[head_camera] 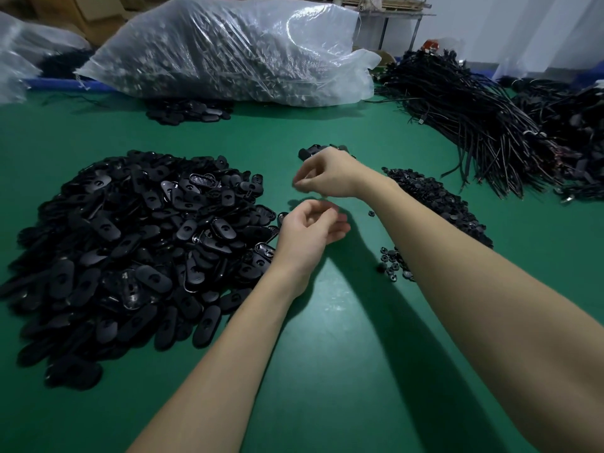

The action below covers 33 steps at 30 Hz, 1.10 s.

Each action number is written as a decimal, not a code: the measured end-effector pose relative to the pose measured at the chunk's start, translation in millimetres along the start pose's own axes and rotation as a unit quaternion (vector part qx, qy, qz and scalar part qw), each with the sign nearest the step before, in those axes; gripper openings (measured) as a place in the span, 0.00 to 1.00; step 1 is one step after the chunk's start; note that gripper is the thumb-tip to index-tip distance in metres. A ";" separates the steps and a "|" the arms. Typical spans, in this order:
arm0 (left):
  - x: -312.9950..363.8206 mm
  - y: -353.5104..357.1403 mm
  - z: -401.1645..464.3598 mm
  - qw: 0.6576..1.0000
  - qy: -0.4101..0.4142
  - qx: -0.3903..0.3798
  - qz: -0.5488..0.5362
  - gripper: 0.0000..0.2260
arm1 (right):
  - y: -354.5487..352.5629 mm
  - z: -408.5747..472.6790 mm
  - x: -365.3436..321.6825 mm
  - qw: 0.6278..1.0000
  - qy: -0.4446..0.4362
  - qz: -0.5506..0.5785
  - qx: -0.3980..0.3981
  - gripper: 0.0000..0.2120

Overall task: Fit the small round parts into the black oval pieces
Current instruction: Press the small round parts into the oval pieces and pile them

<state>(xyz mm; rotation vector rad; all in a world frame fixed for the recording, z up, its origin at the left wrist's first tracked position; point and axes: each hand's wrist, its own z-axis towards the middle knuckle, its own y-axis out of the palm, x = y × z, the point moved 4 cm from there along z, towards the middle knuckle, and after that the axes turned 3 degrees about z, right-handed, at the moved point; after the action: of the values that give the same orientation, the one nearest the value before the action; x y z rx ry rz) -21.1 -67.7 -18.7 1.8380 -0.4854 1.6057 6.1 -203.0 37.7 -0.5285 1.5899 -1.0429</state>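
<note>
At the far left, a broad heap of black oval pieces [130, 243] is spread across the green table [327, 371], its near edge lying just beside the left hand [310, 228]. That hand is held above the mat with fingers loosely curled and blurred; nothing dark can be made out between them, so whether anything is held cannot be told. Just above it, the right hand [330, 176] is raised with its fingertips drawn together in a narrow pinch pointing left and down; what, if anything, is pinched is lost in blur. The two hands are close, almost touching. Further right, the pile of small round parts [441, 197] is stretched along the right forearm, with a few strays [392, 263] scattered below it. A small cluster of pieces [313, 151] is seen behind the right wrist. The ovals lie leftward of the fingers and are nearer the left hand; the round parts are nearer the right, so a reach outward by each hand is judged likely for the next pairing.
</note>
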 end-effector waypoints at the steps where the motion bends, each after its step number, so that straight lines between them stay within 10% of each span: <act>1: 0.1 0.9 -0.5 1.000 0.003 -0.004 0.004 0.04 | 4.3 0.0 -8.3 0.999 0.008 -0.009 -0.053 0.03; 12: -2.0 3.9 -2.4 0.998 0.016 -0.036 0.055 0.07 | 24.9 4.3 -43.1 0.974 0.062 -0.154 -0.152 0.14; 27: -5.5 0.6 4.9 1.000 -0.014 -0.009 0.010 0.08 | -12.2 -85.5 20.7 0.949 0.040 0.305 0.060 0.07; 33: -2.7 -4.0 2.4 1.000 -0.008 0.014 0.022 0.06 | -9.5 -108.7 36.4 0.958 0.020 0.275 0.082 0.07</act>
<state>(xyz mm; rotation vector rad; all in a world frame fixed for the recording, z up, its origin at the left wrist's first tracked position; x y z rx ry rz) -17.3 -66.7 -22.4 1.8734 -0.5158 1.6367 -108.3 -198.9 26.2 0.0561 1.5421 -0.7495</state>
